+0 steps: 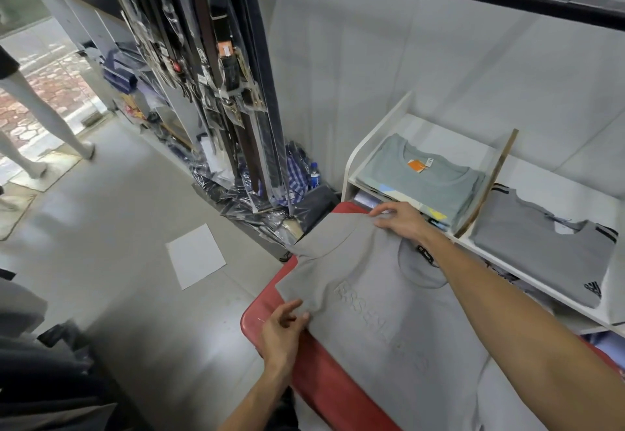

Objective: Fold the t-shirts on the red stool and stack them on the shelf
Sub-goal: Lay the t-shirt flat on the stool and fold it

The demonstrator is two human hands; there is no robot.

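Grey tee (389,312) flat on red stool (324,383); your L hand (284,325) pinches sleeve hem, R hand (400,219) pinches shoulder fold.

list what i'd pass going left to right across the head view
mannequin legs → white paper sheet → left hand → right hand, both holding the grey t-shirt → folded grey shirt with black stripes

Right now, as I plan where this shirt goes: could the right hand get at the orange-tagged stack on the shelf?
Probably yes: the right hand holds the grey t-shirt right beside the orange-tagged stack, nothing between them, though it must let go first.
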